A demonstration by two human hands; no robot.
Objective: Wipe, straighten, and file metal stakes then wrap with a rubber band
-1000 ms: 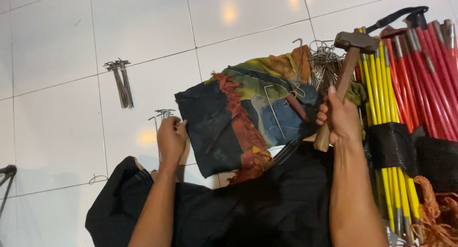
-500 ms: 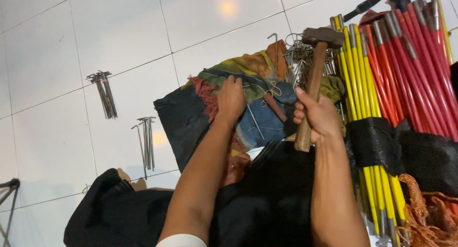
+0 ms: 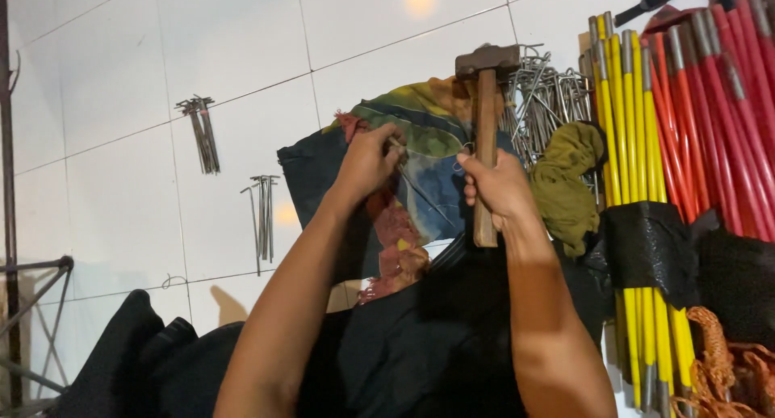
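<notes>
My right hand (image 3: 500, 188) grips the wooden handle of a hammer (image 3: 487, 95), its metal head raised upright above a colourful folded cloth (image 3: 428, 143). On that cloth, my left hand (image 3: 367, 159) is closed around a thin metal tent peg (image 3: 420, 190), which points toward the hammer handle. A heap of bent metal pegs (image 3: 542, 95) lies just right of the hammer head. A black fabric (image 3: 420, 345) covers the floor under my forearms.
Two small bundles of pegs, one bundle (image 3: 202, 131) and another bundle (image 3: 262, 212), lie on the white floor tiles at left. Yellow poles (image 3: 626, 135) and red poles (image 3: 710, 103) are at right, with an olive rag (image 3: 569, 176), orange rope (image 3: 726, 361) and a metal frame (image 3: 24, 305) at far left.
My left hand moved from the floor pegs at left onto the colourful cloth and closed on a peg. The right hand kept the hammer upright; the view shifted rightward.
</notes>
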